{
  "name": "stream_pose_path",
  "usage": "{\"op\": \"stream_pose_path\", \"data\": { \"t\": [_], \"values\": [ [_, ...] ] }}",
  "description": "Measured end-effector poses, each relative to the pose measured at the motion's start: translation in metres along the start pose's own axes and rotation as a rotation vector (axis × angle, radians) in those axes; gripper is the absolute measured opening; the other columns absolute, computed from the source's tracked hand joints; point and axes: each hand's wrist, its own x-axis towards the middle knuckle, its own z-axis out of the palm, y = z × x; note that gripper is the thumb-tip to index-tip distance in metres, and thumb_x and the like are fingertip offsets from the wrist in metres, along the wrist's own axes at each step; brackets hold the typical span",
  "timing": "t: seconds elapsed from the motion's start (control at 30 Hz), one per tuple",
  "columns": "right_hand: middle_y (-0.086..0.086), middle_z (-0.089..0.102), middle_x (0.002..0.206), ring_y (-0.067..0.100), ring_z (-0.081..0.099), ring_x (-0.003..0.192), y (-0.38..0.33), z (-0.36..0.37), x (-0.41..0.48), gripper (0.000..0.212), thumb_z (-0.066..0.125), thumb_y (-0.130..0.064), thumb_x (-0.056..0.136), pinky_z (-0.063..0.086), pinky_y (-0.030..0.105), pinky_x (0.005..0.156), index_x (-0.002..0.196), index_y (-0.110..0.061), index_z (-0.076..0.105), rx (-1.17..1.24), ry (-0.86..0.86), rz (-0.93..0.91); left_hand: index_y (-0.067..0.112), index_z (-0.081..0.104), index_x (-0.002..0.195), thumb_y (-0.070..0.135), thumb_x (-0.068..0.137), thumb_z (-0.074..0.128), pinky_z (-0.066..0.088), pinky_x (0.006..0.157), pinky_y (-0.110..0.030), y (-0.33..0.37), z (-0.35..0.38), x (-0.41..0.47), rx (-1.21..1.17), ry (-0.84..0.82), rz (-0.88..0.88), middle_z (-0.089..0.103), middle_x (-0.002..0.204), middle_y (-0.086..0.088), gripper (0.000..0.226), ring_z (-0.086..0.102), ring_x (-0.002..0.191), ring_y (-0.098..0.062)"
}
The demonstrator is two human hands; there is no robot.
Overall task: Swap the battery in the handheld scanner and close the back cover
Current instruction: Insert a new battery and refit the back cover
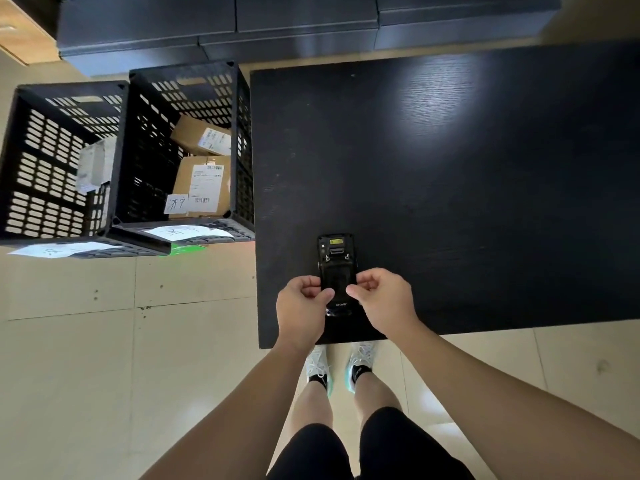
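lying face down near the front edge of the black wood-grain table (450, 168), the black slab-shaped handheld scanner (336, 261) points its long axis straight away from you, dead centre between your hands. your left hand (300, 306) and right hand (382, 299) are curled, thumb tips pressing its lower back from either side, equally near. whether the cover is latched i cannot tell; judging by this, work along that axis

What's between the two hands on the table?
Head view: the scanner, lying back-up on the table. The left hand and right hand flank it, thumbs on its back cover.
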Motion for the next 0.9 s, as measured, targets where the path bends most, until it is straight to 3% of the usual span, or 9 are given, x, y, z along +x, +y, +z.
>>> {"op": "stream_pose_path", "data": {
  "t": [0.13,0.37,0.53,0.63,0.9],
  "values": [
    [-0.01,0.069,0.074,0.0,0.063,0.068,0.001,0.002,0.002,0.017,0.08,-0.025,0.078,0.043,0.009,0.06,0.092,-0.02,0.072,-0.009,0.004,-0.013,0.022,0.07,0.096,0.016,0.076,0.083,0.048,0.064,-0.015,0.0,-0.003,0.004,-0.002,-0.015,0.004,0.072,0.077,0.005,0.024,0.067,0.069,-0.004],
    [-0.012,0.066,0.072,-0.003,0.061,0.065,0.004,0.006,0.002,0.014,0.079,-0.021,0.078,0.042,0.004,0.057,0.089,-0.021,0.07,0.017,0.031,-0.026,0.024,0.07,0.094,0.015,0.076,0.082,0.045,0.057,-0.001,-0.002,-0.005,0.007,0.003,-0.04,0.046,0.072,0.077,0.007,0.024,0.063,0.065,0.008],
    [-0.009,0.068,0.076,0.003,0.063,0.069,0.008,0.006,0.002,0.014,0.078,-0.018,0.079,0.047,0.011,0.065,0.091,-0.018,0.071,0.051,0.041,-0.036,0.034,0.066,0.085,0.012,0.075,0.083,0.046,0.059,-0.002,-0.006,-0.006,0.006,-0.039,-0.059,0.075,0.07,0.075,0.008,0.03,0.063,0.063,0.008],
    [-0.008,0.069,0.077,0.008,0.066,0.071,0.009,0.005,0.003,0.015,0.078,-0.018,0.079,0.053,0.022,0.07,0.093,-0.017,0.071,0.062,0.026,-0.038,0.032,0.067,0.088,0.013,0.075,0.083,0.048,0.06,-0.004,-0.007,-0.007,0.007,-0.041,-0.071,0.078,0.071,0.077,0.007,0.028,0.063,0.064,0.007],
    [-0.006,0.07,0.077,0.012,0.069,0.072,0.009,0.006,0.007,0.016,0.078,-0.021,0.079,0.057,0.028,0.072,0.093,-0.019,0.071,0.068,0.01,-0.064,0.026,0.069,0.094,0.014,0.076,0.083,0.052,0.065,-0.011,-0.008,-0.01,0.015,-0.019,-0.085,0.099,0.072,0.08,0.006,0.026,0.065,0.068,0.005]
  ]
}}
